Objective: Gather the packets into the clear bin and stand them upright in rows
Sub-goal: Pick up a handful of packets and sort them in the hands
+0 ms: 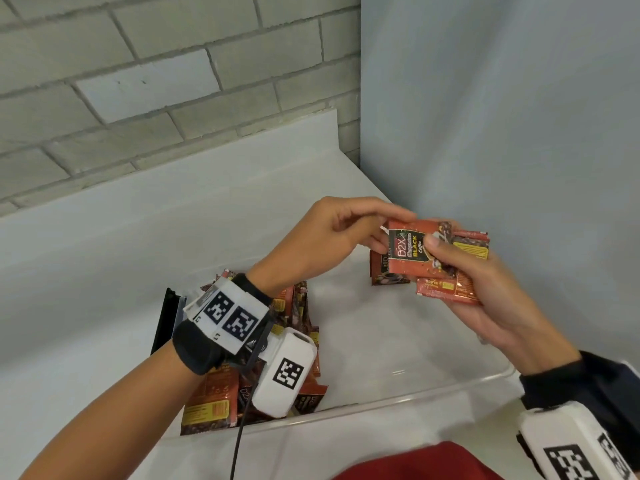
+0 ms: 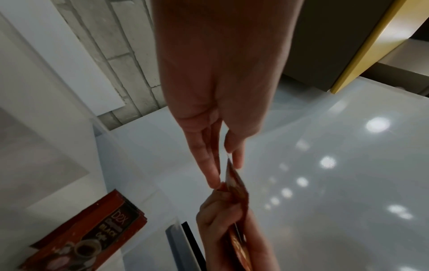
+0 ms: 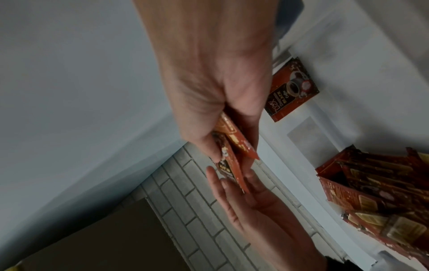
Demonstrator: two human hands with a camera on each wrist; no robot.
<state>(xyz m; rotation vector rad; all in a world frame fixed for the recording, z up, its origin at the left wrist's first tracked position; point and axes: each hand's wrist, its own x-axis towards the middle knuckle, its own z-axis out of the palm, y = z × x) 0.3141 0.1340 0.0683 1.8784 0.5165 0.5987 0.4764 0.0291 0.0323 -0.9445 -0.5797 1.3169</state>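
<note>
The right hand (image 1: pixel 485 292) grips a fan of red D2X black coffee packets (image 1: pixel 446 268) at 2 o'clock above the clear bin (image 1: pixel 415 398). The left hand (image 1: pixel 332 237) pinches the top packet's (image 1: pixel 410 252) corner. More packets (image 1: pixel 214 400) stand crowded at the bin's 9 o'clock end.

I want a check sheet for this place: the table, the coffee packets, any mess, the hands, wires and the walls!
Surface: white table.
Job's things: clear bin with packets in bin at its left end; held packets; one loose packet lying on the table.
Clutter: nothing seen.
Hands: right hand grips the held packets; left hand pinches the front one.
Cables: black cable hanging from the left wrist.
Surroundings: brick wall, plain panel.
</note>
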